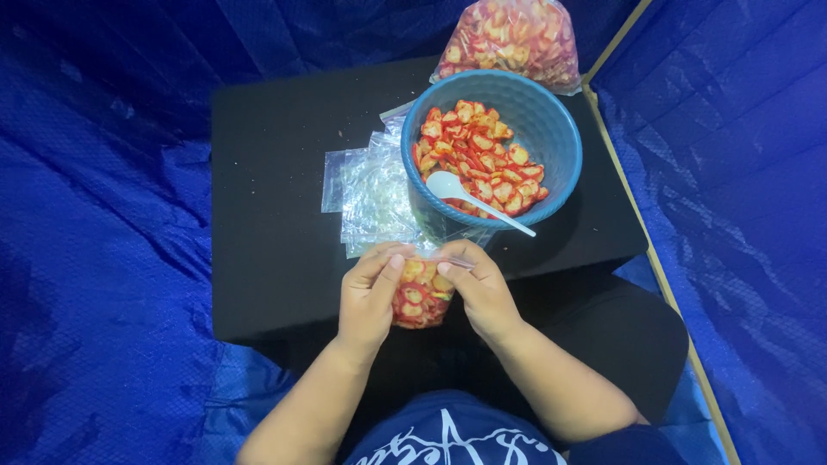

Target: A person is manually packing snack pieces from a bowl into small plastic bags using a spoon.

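Head view looks down on both hands pinching a small clear bag [419, 297] of red-and-yellow snack pieces at the near edge of the black desk [276, 172]. Left hand [369, 297] and right hand [482, 293] each have their grip clamped on the bag's top. Just beyond stands a blue bowl [551, 129] of the same snacks with a white spoon [469, 200], beside a pile of empty clear bags [370, 194].

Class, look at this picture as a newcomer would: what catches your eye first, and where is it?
The blue bowl heaped with red-and-yellow snack slices stands out at centre top of the black table, a white spoon resting in it. Below it, the left hand and right hand pinch a small clear bag of the same slices.
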